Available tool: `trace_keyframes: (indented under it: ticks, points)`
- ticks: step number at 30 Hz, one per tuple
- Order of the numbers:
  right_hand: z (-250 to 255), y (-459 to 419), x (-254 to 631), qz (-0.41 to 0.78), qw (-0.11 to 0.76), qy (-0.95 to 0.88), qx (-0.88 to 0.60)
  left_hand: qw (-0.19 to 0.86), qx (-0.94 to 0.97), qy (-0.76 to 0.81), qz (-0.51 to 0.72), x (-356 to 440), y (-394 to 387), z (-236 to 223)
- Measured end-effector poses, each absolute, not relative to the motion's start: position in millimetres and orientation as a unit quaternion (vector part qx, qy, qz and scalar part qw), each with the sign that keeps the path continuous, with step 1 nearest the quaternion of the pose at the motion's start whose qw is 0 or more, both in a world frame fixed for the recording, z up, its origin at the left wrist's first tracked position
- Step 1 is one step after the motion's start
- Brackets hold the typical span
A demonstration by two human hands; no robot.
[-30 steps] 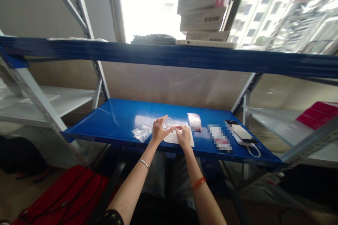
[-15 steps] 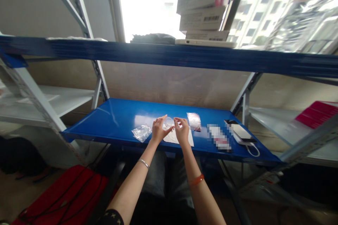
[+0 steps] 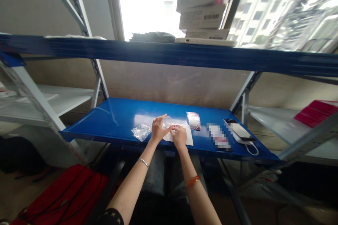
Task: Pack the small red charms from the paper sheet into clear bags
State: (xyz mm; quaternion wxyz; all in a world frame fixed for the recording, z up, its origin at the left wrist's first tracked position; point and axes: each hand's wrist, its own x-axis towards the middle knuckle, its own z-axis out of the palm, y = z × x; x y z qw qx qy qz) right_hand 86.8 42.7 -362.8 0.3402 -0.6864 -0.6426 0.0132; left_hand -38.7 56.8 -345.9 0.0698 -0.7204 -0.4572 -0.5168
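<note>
My left hand (image 3: 158, 129) stands over the blue steel shelf (image 3: 105, 123), its index finger and thumb around a small clear round piece (image 3: 168, 120). I cannot tell whether the fingers grip it. My right hand (image 3: 179, 137) rests low on a white paper sheet (image 3: 185, 137), fingertips close to my left thumb. Small red specks show near those fingertips. To the left lies a crumpled clear plastic bag (image 3: 141, 132). Beyond the paper sits a small clear bag of red-and-white contents (image 3: 193, 120).
A blurred-out packet (image 3: 218, 136) and a power bank with phone and white cable (image 3: 239, 132) lie on the right of the shelf. Stacked boxes (image 3: 202, 7) stand on the blue upper shelf beam (image 3: 169, 54). Red packets (image 3: 315, 113) lie on a white side shelf.
My right hand has dropped from its raised position and moved left, closer to my left thumb. My left hand stays nearly still. The whole view has shifted slightly.
</note>
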Motion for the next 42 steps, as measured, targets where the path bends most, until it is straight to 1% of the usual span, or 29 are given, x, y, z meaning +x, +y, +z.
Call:
trace_keyframes:
  ticks: [2,4,10,13,15,19,23,28,30,32,35,37,39,42]
  points:
    - [-364.3,43.1,87.6,0.007,0.352,-0.643,-0.680,0.072,-0.720,-0.456,-0.518,-38.5,56.5,-346.0]
    - [-366.5,43.0,89.1,0.000,0.388,-0.640,-0.663,0.072,-0.719,-0.457,-0.518,-38.2,55.9,-345.7]
    - [-359.1,37.8,90.8,-0.024,0.577,-0.562,-0.591,0.070,-0.717,-0.458,-0.521,-37.8,54.7,-344.2]
    - [-343.7,32.7,85.5,-0.025,0.632,-0.539,-0.556,0.067,-0.720,-0.458,-0.517,-38.7,55.6,-344.4]
    - [-333.2,30.7,80.8,-0.013,0.642,-0.548,-0.536,0.066,-0.723,-0.461,-0.510,-39.3,56.2,-344.8]
    - [-322.6,30.7,73.5,0.024,0.617,-0.583,-0.527,0.073,-0.722,-0.466,-0.507,-39.3,55.7,-345.3]
    - [-326.3,26.7,72.2,0.061,0.626,-0.574,-0.524,0.075,-0.706,-0.471,-0.524,-39.2,55.1,-345.3]
    - [-341.0,14.5,80.0,0.090,0.633,-0.546,-0.542,0.051,-0.644,-0.483,-0.591,-39.9,53.0,-340.7]
    - [-347.5,11.8,84.0,0.102,0.617,-0.552,-0.552,0.019,-0.603,-0.492,-0.627,-37.6,46.2,-335.6]
    - [-353.1,10.8,86.7,0.111,0.588,-0.574,-0.559,-0.036,-0.548,-0.492,-0.675,-33.5,34.9,-329.5]
    - [-359.1,10.2,86.8,0.122,0.531,-0.626,-0.558,-0.184,-0.425,-0.491,-0.738,-28.5,15.2,-321.0]
    - [-362.2,9.1,84.4,0.131,0.494,-0.656,-0.555,-0.301,-0.348,-0.496,-0.737,-30.0,6.1,-316.7]
    - [-364.8,7.2,81.4,0.140,0.464,-0.677,-0.554,-0.394,-0.292,-0.489,-0.721,-36.3,2.4,-312.8]
    - [-366.7,3.6,77.9,0.146,0.429,-0.700,-0.553,-0.472,-0.246,-0.467,-0.706,-49.8,2.9,-306.2]
